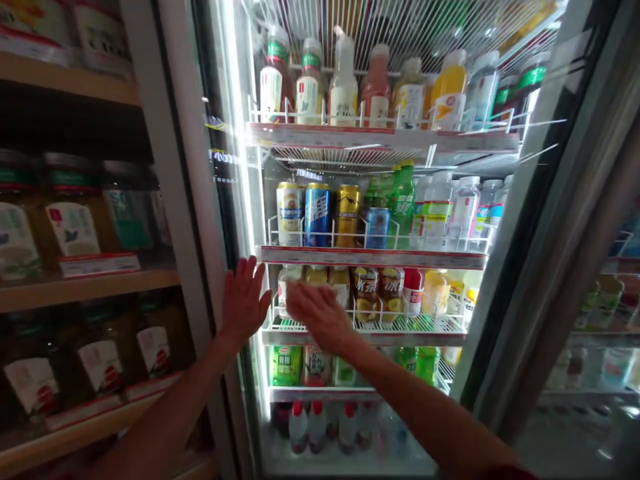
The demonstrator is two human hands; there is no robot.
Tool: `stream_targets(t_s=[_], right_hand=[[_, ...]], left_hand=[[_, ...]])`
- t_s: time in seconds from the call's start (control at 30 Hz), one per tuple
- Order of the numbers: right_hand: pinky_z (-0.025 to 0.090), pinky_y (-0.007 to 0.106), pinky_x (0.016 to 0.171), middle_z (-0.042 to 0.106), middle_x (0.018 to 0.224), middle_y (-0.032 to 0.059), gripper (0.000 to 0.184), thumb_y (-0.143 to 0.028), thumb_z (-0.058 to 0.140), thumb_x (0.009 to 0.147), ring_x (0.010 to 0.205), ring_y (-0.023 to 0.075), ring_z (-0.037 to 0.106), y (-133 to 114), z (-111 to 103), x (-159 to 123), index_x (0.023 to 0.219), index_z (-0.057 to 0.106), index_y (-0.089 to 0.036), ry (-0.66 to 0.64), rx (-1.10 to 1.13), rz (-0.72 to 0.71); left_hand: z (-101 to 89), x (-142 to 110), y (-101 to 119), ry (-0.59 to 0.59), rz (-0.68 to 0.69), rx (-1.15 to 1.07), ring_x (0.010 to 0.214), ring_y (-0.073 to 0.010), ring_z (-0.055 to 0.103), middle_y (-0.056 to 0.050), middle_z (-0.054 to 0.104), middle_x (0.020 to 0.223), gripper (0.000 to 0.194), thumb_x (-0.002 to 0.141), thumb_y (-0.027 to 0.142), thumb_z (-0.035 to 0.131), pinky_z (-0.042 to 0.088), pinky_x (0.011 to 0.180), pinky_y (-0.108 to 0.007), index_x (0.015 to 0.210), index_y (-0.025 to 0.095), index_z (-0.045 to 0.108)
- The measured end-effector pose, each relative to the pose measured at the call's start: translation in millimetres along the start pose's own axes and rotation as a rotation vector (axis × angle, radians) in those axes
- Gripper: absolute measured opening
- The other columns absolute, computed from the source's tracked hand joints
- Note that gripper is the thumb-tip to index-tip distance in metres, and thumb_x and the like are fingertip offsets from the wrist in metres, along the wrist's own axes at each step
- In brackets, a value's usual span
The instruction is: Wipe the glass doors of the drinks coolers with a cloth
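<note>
Bottles [366,293] line the lit cooler's third shelf, behind a white wire rail [393,317], and they are the drinks nearest my hands. My left hand [243,297] is raised and open by the cooler's left frame [175,133], fingers up and thumb apart, with nothing in its grip. My right hand [320,313] reaches across in front of the bottles, fingers stretched out together; it is blurred, but looks unclosed and empty. Faint reflections suggest glass between me and the drinks — I can't tell from here whether either palm touches it.

On the shelf above stand cans [317,215], upright behind their own rail. I'd judge the bottles fairly heavy for their size, slick if chilled, with some give in the sides; I'd hold one round the body, just under the shoulder. The cans feel like thin-walled, dentable stuff — light pressure, mid-height, would suit them.
</note>
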State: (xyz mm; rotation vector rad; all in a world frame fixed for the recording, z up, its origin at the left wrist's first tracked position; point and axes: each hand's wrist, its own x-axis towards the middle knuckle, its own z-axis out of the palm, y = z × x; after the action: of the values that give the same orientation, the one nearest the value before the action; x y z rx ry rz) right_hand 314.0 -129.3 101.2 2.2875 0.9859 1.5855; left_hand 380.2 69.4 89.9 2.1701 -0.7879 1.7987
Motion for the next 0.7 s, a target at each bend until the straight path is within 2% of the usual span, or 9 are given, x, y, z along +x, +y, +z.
stream_targets(t_s=[0.1,0.13,0.2,0.33,0.4,0.5,0.53,0.6,0.7], right_hand=[[0.018,0.046,0.112,0.027,0.147,0.0055,0.045,-0.019,0.04,0.088,0.139,0.0229,0.008,13,-5,30,0.133,0.038,-0.018,0.137,-0.068,0.253],[0.017,0.047,0.111,0.026,0.147,0.0065,0.045,-0.019,0.039,0.088,0.139,0.0238,0.008,12,-6,35,0.133,0.037,-0.016,0.167,-0.083,0.295],[0.018,0.046,0.111,0.028,0.147,0.0071,0.045,-0.017,0.039,0.088,0.139,0.0242,0.01,-5,1,26,0.132,0.038,-0.015,0.146,-0.082,0.224],[0.027,0.037,0.108,0.035,0.143,0.0046,0.039,-0.016,0.041,0.087,0.136,0.0188,0.019,-44,27,-26,0.126,0.046,-0.015,-0.015,-0.02,-0.164],[0.028,0.038,0.107,0.036,0.143,0.0036,0.039,-0.016,0.041,0.087,0.135,0.0186,0.022,-43,30,-36,0.125,0.046,-0.017,0.015,-0.041,-0.146],[0.024,0.046,0.108,0.031,0.146,0.0058,0.042,-0.017,0.042,0.087,0.136,0.0234,0.019,-35,28,-25,0.129,0.042,-0.017,0.174,-0.123,0.156],[0.022,0.046,0.108,0.029,0.146,0.0062,0.043,-0.018,0.042,0.087,0.137,0.0241,0.017,-38,31,-22,0.13,0.041,-0.017,0.207,-0.142,0.214],[0.022,0.044,0.109,0.028,0.147,0.0056,0.044,-0.019,0.042,0.087,0.138,0.0236,0.014,-52,41,-27,0.131,0.041,-0.016,0.205,-0.163,0.168],[0.024,0.039,0.109,0.032,0.145,0.0025,0.044,-0.019,0.042,0.087,0.138,0.0208,0.014,-59,51,-64,0.131,0.042,-0.018,0.138,-0.193,-0.046]], left_hand=[[3.9,-8,-2,0.075,-0.014,-0.002,0.137,-0.0231,0.016,-0.004,0.013,0.15,0.067,0.087,0.032,0.041,0.017,0.111,-0.046,0.143,0.027,0.005],[4.4,-8,-2,0.11,-0.016,-0.011,0.137,-0.0232,0.016,-0.005,0.013,0.15,0.067,0.087,0.031,0.042,0.018,0.111,-0.045,0.143,0.025,0.007],[4.6,-7,-1,0.18,-0.005,-0.037,0.137,-0.0229,0.018,-0.009,0.017,0.149,0.063,0.087,0.028,0.04,0.021,0.111,-0.044,0.143,0.021,0.011],[5.9,-10,-3,0.284,0.025,-0.118,0.135,-0.0208,0.025,-0.015,0.03,0.144,0.051,0.09,0.024,0.031,0.025,0.11,-0.041,0.139,0.011,0.023],[8.5,-16,-3,0.317,0.02,-0.146,0.134,-0.0198,0.026,-0.015,0.032,0.142,0.049,0.091,0.025,0.027,0.026,0.109,-0.04,0.137,0.008,0.027],[15.4,-30,1,0.333,0.017,-0.136,0.134,-0.0192,0.026,-0.015,0.033,0.142,0.048,0.092,0.028,0.027,0.025,0.11,-0.04,0.134,0.006,0.031],[18.2,-36,3,0.327,0.015,-0.119,0.135,-0.0195,0.024,-0.014,0.033,0.142,0.049,0.091,0.029,0.029,0.024,0.11,-0.041,0.134,0.006,0.031],[23.8,-52,7,0.3,0.013,-0.075,0.136,-0.0205,0.021,-0.013,0.029,0.144,0.05,0.091,0.032,0.032,0.022,0.11,-0.042,0.135,0.009,0.03],[30.1,-79,16,0.243,-0.009,-0.038,0.137,-0.0222,0.016,-0.01,0.022,0.148,0.054,0.09,0.035,0.034,0.018,0.111,-0.044,0.14,0.015,0.024]])
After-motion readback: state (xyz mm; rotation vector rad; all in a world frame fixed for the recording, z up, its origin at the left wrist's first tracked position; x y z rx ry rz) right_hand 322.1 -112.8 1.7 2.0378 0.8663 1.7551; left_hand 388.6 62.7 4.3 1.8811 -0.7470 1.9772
